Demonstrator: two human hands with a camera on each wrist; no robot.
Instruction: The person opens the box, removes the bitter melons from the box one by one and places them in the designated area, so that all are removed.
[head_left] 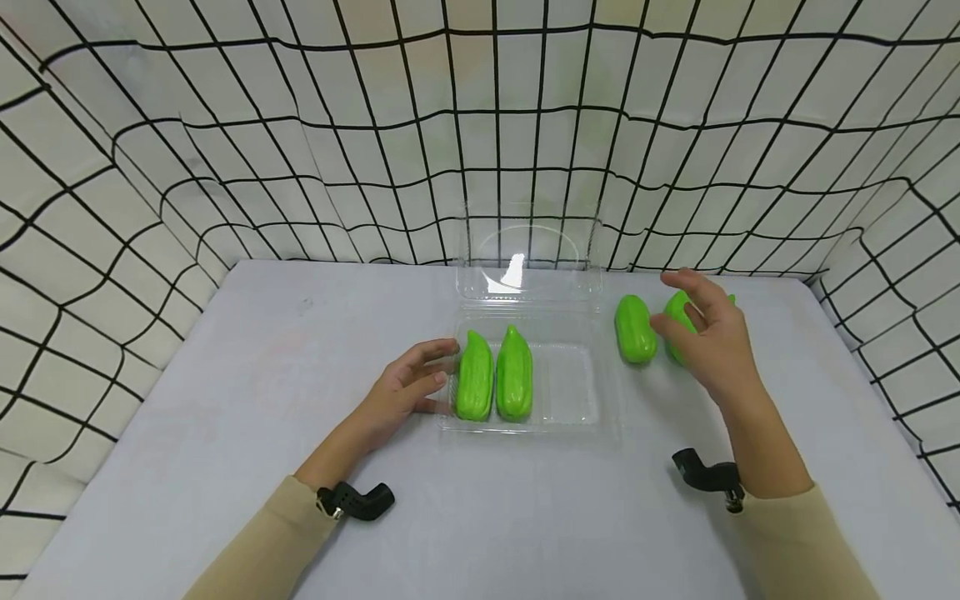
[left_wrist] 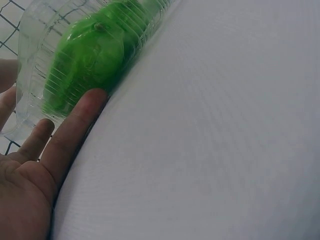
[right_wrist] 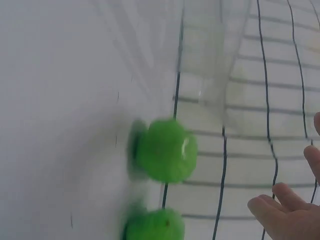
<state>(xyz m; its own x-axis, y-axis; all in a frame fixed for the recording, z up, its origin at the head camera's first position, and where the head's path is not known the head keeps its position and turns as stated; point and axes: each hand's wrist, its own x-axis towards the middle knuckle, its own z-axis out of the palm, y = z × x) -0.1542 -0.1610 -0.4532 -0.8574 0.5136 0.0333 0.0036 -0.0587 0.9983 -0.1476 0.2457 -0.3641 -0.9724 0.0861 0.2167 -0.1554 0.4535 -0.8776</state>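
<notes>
Two green gourds [head_left: 495, 383] sit in clear tray [head_left: 573, 400]; left hand [head_left: 405, 387] relaxed, fingers touching tray edge. Right hand [head_left: 708, 333] open, hovering over two loose gourds [head_left: 635, 329] on surface [head_left: 300, 375].

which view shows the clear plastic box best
The head view: the whole clear plastic box shows, lid up, two green gourds inside. The left wrist view shows only its ribbed wall; the right wrist view a blurred piece.

My head camera looks forward and down over the whole bench [head_left: 300, 467]. My left wrist view sits low and very near the clear box [left_wrist: 35, 60]; my right wrist view faces two green gourds [right_wrist: 165, 150], also seen from above.
</notes>
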